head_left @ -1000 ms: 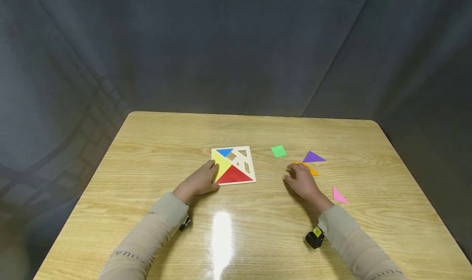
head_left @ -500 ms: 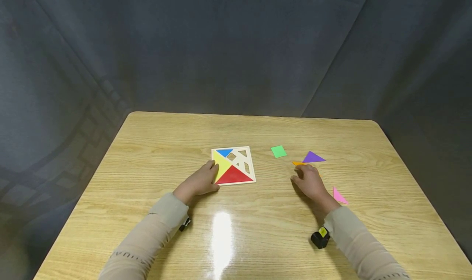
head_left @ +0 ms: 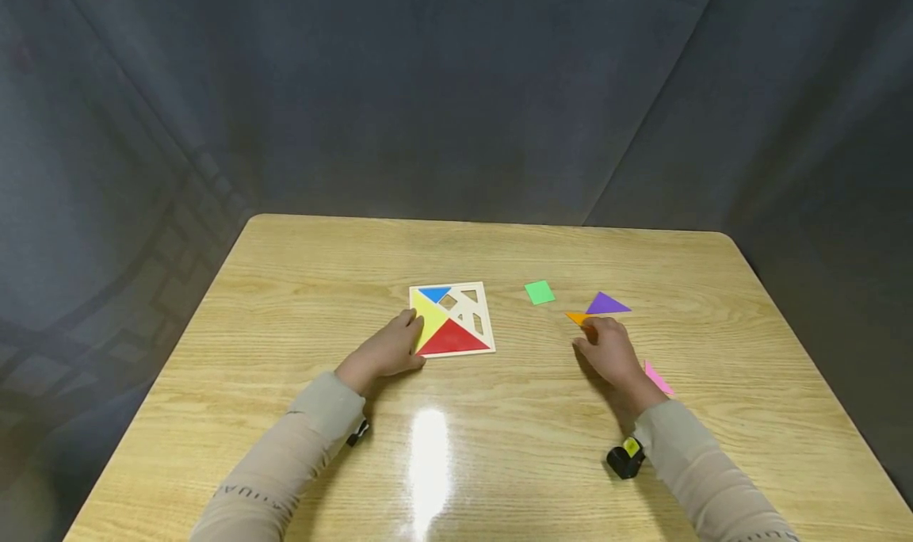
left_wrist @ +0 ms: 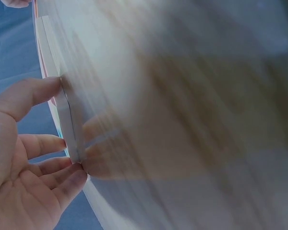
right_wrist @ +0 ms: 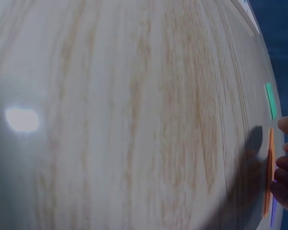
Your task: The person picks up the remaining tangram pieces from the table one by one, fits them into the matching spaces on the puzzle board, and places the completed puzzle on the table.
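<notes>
My left hand (head_left: 387, 348) holds the left side of a square white tangram tray (head_left: 488, 320), thumb at the near corner. In the left wrist view, the thumb and fingertips touch the tray's edge (left_wrist: 67, 124). Yellow (head_left: 428, 320), red (head_left: 452, 339) and blue (head_left: 434, 295) triangles fill part of the tray; other recesses show bare. On the right, my right hand (head_left: 612, 354) is over an orange tangram piece (head_left: 576, 318), covering most of it. In the right wrist view its thumb and fingers are apart beside the orange piece (right_wrist: 270, 177), with no grip on it visible.
A green square (head_left: 540, 292) lies between the tray and the right hand. Just behind the orange piece is a purple triangle (head_left: 606, 304). A pink triangle (head_left: 656, 378) lies near the right wrist, partly covered. Dark cloth (head_left: 456, 114) hangs behind the wooden table (head_left: 321, 272).
My right hand has moved rightward over the orange piece, uncovering its left tip and covering its right part. It now overlaps some of the pink triangle. The left hand and tray have stayed put.
</notes>
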### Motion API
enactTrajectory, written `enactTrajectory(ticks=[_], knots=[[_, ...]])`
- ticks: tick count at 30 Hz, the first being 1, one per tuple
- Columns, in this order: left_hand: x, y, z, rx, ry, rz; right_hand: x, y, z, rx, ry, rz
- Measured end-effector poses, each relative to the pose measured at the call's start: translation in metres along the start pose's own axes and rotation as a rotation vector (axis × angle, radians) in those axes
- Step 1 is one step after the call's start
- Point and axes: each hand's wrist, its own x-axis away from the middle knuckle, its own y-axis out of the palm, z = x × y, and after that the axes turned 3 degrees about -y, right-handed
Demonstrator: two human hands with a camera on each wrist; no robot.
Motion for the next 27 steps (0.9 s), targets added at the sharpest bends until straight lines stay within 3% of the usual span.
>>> enactTrajectory(ticks=[17, 27], knots=[[0.002, -0.001, 0.001, 0.02, -0.017, -0.013, -0.003, -0.006, 0.006, 0.012, 0.022, 0.026], [0.002, -0.001, 0.0, 0.008, 0.002, 0.003, -0.006, -0.007, 0.011, 0.026, 0.052, -0.009]])
